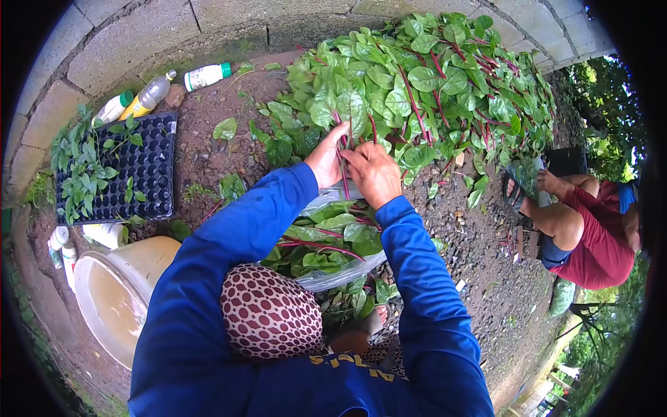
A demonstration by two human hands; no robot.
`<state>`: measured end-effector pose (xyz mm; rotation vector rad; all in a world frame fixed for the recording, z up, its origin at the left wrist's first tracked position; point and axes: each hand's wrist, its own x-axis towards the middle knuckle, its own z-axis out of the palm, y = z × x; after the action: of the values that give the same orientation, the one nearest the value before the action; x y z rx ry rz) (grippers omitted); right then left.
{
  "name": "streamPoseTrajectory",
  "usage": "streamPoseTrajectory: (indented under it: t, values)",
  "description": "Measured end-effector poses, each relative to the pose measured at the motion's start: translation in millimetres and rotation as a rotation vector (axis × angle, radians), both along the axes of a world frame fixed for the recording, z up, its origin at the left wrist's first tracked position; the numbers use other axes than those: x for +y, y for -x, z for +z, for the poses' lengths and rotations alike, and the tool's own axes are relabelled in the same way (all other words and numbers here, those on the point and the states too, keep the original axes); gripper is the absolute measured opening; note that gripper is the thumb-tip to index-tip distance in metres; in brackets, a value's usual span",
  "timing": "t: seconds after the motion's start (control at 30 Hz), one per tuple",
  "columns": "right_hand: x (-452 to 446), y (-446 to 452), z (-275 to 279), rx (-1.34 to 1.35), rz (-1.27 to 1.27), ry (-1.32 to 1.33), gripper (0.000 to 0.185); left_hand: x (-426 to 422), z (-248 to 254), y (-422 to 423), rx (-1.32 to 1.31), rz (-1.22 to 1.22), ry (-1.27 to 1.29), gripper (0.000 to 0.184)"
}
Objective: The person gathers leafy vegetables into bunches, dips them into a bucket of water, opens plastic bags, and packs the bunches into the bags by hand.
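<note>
My left hand (326,158) is closed around a few red stems of leafy greens (345,111), which look like Malabar spinach. Close beside it, my right hand (375,170) pinches at the same stems with bent fingers. The fingertips partly hide where they grip. Just beyond both hands lies a large heap of red-stemmed greens (445,83), spread along the ground by the wall. Below my hands, a clear plastic bag (340,276) lies opened out with more cut greens (326,240) in it, partly covered by my sleeves.
At left are a black seedling tray (154,163) with seedlings, several bottles (207,76) and a pale bucket (114,292) of cloudy liquid. A block wall (132,42) curves behind the heap. To the right, another person (590,229) sits low, one hand at some greens.
</note>
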<state>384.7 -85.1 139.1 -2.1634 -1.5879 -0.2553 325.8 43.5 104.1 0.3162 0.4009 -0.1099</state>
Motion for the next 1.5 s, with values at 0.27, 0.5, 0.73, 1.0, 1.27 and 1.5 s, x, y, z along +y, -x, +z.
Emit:
streamPoseTrajectory:
  t: [0.27, 0.5, 0.73, 1.0, 1.27, 1.5]
  values:
    - [-24.9, -1.7, 28.1, 0.163, 0.123, -0.046, 0.014, 0.7, -10.5, 1.4, 0.126, -0.035, -0.105, 0.027]
    - [-185.3, -89.4, 60.2, -0.033, -0.320, 1.208, 0.022, 12.2, -34.1, 11.6, 0.016, -0.007, -0.255, 0.006]
    - [17.9, -40.0, 70.9, -0.036, 0.178, 0.204, 0.039, 10.2, -35.7, 13.7, -0.054, -0.062, -0.222, 0.010]
    - [45.4, -65.6, -4.5, 0.695, -0.290, 0.042, 0.028, 16.2, -44.0, 23.3, -0.026, -0.122, -0.150, 0.008]
    - [9.7, -22.6, 30.1, 0.742, -0.025, -0.385, 0.007, 25.3, -63.5, 23.8, -0.145, -0.108, 0.145, 0.020]
    - [-16.0, -30.4, 17.2, 0.902, -0.316, -0.390, 0.025, 16.2, -38.9, 23.3, -0.048, -0.029, -0.043, 0.023]
